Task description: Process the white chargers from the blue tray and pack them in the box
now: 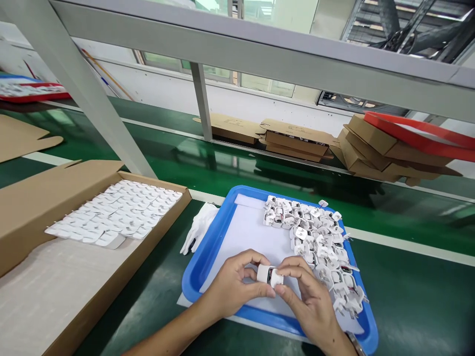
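Observation:
My left hand grips the white housing of a small charger plug between thumb and fingers. With its fingertips, my right hand pinches the plug's white end cap. A dark gap with inner parts shows between housing and cap. Both hands are above the near part of a blue tray lined with white paper. Along the tray's far and right sides lie many open white plug housings with loose caps and metal prongs.
To the left, an open cardboard box holds rows of closed white plugs. A white glove lies between box and tray. Beyond a grey metal frame are flat cartons and a red tray on stacked cardboard.

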The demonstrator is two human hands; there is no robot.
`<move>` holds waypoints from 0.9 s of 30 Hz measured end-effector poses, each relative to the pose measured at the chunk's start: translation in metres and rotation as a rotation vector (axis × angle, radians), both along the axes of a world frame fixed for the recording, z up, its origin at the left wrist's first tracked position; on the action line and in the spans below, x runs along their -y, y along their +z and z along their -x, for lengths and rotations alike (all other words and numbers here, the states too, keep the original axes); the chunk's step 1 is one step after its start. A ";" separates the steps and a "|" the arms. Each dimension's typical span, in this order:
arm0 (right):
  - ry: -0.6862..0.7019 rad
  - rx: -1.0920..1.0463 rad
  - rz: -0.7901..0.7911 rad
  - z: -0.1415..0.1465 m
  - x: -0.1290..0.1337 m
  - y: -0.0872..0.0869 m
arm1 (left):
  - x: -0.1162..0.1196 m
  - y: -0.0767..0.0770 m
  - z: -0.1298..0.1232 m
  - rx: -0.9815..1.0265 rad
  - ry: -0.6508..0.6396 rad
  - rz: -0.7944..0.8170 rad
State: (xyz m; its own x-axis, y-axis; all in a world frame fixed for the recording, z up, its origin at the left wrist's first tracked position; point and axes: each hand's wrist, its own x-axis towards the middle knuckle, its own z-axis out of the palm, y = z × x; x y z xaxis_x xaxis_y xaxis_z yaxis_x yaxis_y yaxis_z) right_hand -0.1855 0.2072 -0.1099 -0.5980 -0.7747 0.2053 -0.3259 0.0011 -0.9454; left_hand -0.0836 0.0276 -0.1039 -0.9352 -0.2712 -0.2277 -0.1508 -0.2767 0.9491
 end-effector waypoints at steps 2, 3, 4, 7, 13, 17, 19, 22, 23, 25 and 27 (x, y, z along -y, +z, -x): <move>-0.020 0.021 0.023 0.000 0.001 0.001 | 0.000 0.001 0.000 0.018 -0.011 -0.004; -0.028 0.056 0.040 0.000 0.001 0.001 | 0.000 0.002 0.000 0.020 -0.013 -0.002; -0.038 0.107 0.057 0.001 0.001 0.001 | 0.000 0.002 0.000 0.016 -0.012 0.005; -0.045 0.253 0.079 0.006 0.000 0.001 | -0.001 0.001 -0.002 -0.042 -0.006 0.096; -0.096 0.331 0.081 0.013 -0.001 -0.002 | -0.003 -0.002 -0.006 -0.168 -0.075 0.391; -0.139 0.440 0.091 0.011 -0.002 -0.002 | -0.005 0.001 -0.007 -0.194 -0.125 0.445; -0.149 0.461 0.090 0.010 -0.003 -0.003 | -0.005 0.003 -0.007 -0.191 -0.156 0.404; -0.135 0.457 0.097 0.009 -0.004 -0.006 | -0.002 0.007 -0.007 -0.166 -0.207 0.206; -0.126 0.448 0.103 0.009 -0.004 -0.008 | -0.001 0.007 -0.007 -0.167 -0.225 0.128; -0.113 0.414 0.116 0.008 -0.004 -0.009 | 0.000 0.006 -0.006 -0.184 -0.246 0.007; -0.115 0.364 0.126 0.008 -0.003 -0.008 | 0.000 0.004 -0.005 -0.191 -0.234 -0.042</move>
State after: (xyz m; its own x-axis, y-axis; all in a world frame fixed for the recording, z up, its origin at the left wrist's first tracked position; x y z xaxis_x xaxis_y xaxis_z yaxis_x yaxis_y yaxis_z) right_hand -0.1934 0.2101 -0.1176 -0.7304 -0.6810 0.0532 0.0261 -0.1057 -0.9941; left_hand -0.0784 0.0276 -0.0998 -0.9981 -0.0379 -0.0481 -0.0349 -0.2948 0.9549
